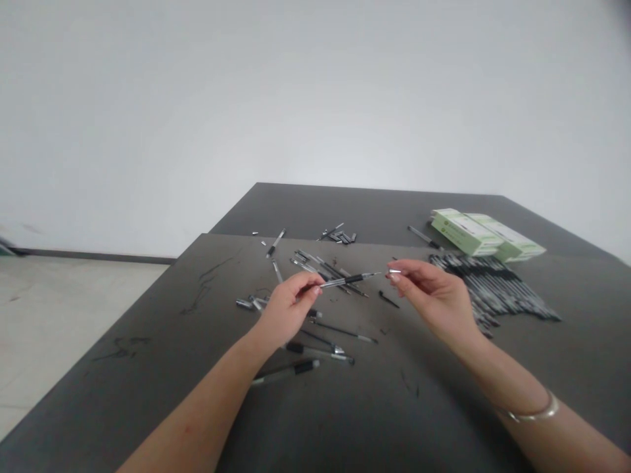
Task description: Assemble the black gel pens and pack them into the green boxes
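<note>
Near the middle of the view my left hand [290, 303] pinches the rear of a clear pen barrel [351, 280] with a black grip. The pen points right, and a thin refill tip sticks out of its front end. Facing that tip, my right hand [436, 292] holds a small silvery cone tip [393, 271] between thumb and fingertips. A short gap separates the cone from the refill tip. Below and behind the hands, loose pen barrels [300, 369] and thin refills [345, 330] lie scattered on the dark table [162, 368].
A row of many pens [507, 287] lies to the right, with green and white boxes [466, 233] behind it. Small black caps [340, 236] are heaped at the back. A short black piece [389, 299] lies between the hands. A pale wall stands beyond the table.
</note>
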`<state>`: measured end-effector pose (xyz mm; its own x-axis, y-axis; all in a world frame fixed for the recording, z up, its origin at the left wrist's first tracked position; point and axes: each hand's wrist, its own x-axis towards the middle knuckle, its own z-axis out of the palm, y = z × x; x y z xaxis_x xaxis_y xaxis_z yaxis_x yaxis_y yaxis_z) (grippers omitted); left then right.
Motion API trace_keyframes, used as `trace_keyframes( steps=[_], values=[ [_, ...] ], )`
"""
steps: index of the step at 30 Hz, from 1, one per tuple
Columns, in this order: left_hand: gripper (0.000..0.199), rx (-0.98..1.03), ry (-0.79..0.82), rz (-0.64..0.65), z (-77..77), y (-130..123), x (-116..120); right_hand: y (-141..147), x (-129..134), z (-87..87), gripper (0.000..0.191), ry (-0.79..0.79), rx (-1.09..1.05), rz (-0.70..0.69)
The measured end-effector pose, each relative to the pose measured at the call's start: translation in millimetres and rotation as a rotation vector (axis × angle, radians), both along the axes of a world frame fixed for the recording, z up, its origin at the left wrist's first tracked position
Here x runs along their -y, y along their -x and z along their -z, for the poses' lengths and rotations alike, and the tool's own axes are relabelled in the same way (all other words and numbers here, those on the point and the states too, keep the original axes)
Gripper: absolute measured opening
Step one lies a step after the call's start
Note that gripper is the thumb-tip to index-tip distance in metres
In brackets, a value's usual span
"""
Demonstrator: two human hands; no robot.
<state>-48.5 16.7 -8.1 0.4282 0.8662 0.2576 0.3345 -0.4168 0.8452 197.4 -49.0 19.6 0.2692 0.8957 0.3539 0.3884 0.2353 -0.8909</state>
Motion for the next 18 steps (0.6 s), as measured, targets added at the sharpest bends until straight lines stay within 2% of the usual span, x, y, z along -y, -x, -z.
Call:
trace_keyframes(
  steps=[18],
  values=[
    [0.017, -0.043, -0.054, 0.034, 0.0, -1.6, 2.4, -3.6, 5.3, 8.4, 0.014, -0.046, 0.136, -0.083]
  ],
)
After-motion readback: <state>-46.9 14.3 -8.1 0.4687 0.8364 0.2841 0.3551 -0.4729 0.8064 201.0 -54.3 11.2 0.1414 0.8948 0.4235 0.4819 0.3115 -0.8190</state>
